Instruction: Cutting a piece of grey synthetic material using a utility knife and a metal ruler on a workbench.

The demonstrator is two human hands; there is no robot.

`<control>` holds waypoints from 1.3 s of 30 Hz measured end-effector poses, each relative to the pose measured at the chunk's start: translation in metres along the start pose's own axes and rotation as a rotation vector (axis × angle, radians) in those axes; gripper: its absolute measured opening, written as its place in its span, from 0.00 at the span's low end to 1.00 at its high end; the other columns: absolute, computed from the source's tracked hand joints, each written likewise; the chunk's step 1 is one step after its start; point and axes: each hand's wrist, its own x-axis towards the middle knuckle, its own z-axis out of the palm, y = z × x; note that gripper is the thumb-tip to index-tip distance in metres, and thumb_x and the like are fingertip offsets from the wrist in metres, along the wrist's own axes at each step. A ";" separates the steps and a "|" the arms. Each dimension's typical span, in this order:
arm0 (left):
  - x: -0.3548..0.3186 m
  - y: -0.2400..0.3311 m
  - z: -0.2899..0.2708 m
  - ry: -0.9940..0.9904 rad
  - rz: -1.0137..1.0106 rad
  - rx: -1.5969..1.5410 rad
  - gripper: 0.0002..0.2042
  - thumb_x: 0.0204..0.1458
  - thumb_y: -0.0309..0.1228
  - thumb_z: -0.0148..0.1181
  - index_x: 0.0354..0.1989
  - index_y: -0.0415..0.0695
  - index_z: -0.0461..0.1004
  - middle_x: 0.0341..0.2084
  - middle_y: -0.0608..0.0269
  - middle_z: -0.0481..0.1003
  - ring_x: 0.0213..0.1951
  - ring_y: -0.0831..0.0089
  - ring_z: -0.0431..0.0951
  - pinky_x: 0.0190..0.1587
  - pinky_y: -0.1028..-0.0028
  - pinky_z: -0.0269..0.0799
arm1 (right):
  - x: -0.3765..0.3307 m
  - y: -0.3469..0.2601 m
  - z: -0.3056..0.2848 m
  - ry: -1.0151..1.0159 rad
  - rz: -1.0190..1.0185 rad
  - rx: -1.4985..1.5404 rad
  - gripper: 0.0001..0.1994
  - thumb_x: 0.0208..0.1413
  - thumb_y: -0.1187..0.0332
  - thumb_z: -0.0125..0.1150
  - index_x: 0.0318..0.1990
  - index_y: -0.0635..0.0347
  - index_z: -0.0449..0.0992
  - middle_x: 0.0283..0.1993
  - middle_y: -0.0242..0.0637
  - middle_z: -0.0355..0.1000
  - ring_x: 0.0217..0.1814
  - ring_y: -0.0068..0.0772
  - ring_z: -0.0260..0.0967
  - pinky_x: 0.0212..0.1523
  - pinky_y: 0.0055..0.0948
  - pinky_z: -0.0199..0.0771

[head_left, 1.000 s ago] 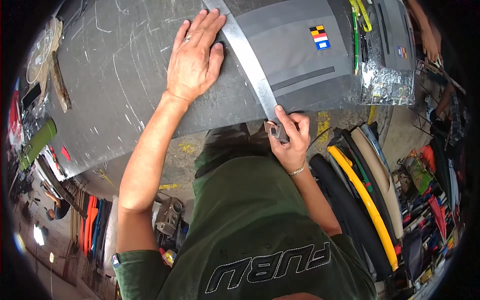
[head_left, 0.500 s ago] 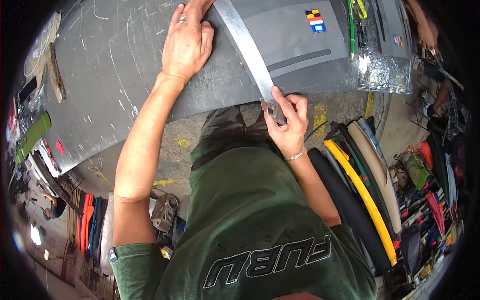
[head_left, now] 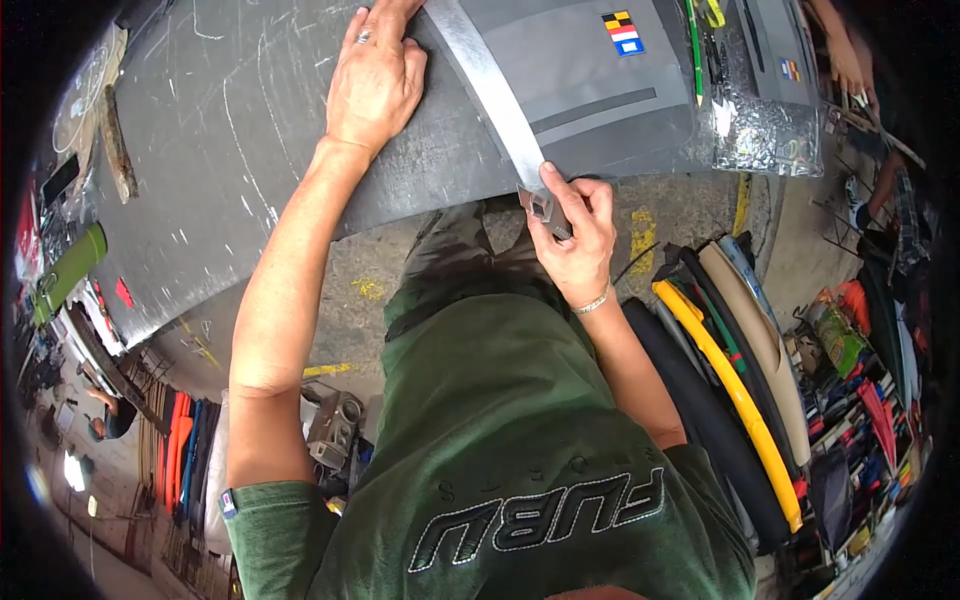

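Observation:
My left hand (head_left: 375, 95) lies on the dark scratched worktop (head_left: 190, 130), its fingers stretched forward beside the upper end of a long metal ruler (head_left: 490, 75). The upper edge of the picture cuts off some fingertips. Under and beside the ruler is a grey fabric panel (head_left: 570, 65) with a small patch of coloured flags (head_left: 624, 34) and a dark strip (head_left: 595, 110). At the ruler's near end, my right hand (head_left: 580, 235) is closed around a small tool with a square metal head (head_left: 537, 205) and a dark grip; its kind cannot be made out.
Right of the panel lie a green pencil (head_left: 696, 60) and clear plastic wrap (head_left: 765, 135). Another person's hand (head_left: 848, 65) is at the far right. A wooden stick (head_left: 119, 150) and a green roll (head_left: 70, 270) lie left. Fabric rolls, one yellow (head_left: 725, 390), stand at lower right.
The worktop and panel sit slightly higher in the view. My left hand stays beside the ruler; my right hand keeps hold of the tool at its near end.

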 end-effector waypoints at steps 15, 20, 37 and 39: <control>0.016 0.053 -0.028 -0.219 -0.040 0.261 0.42 0.51 0.53 0.69 0.65 0.31 0.67 0.65 0.38 0.67 0.71 0.44 0.62 0.73 0.57 0.58 | 0.000 0.001 -0.006 -0.041 0.010 -0.004 0.30 0.45 0.77 0.75 0.60 0.49 0.80 0.43 0.37 0.67 0.40 0.38 0.72 0.41 0.35 0.77; 0.017 0.057 -0.022 -0.276 -0.041 0.362 0.42 0.56 0.52 0.65 0.67 0.28 0.63 0.67 0.34 0.63 0.71 0.44 0.61 0.73 0.59 0.59 | 0.008 -0.002 -0.028 -0.069 0.102 -0.017 0.24 0.54 0.71 0.74 0.60 0.52 0.79 0.45 0.41 0.71 0.41 0.40 0.73 0.45 0.34 0.77; 0.006 0.039 0.005 -0.215 -0.002 0.313 0.38 0.62 0.47 0.58 0.71 0.27 0.56 0.71 0.40 0.58 0.74 0.52 0.56 0.75 0.58 0.53 | 0.124 -0.047 -0.002 -0.280 -0.007 -0.063 0.29 0.63 0.77 0.54 0.72 0.53 0.64 0.54 0.51 0.74 0.52 0.54 0.75 0.54 0.41 0.74; 0.006 0.035 0.006 -0.107 0.010 0.329 0.36 0.64 0.47 0.56 0.72 0.33 0.57 0.72 0.49 0.59 0.74 0.56 0.57 0.74 0.56 0.55 | 0.128 -0.048 0.001 -0.290 -0.010 -0.075 0.29 0.63 0.77 0.54 0.72 0.53 0.65 0.53 0.50 0.74 0.51 0.54 0.75 0.54 0.41 0.75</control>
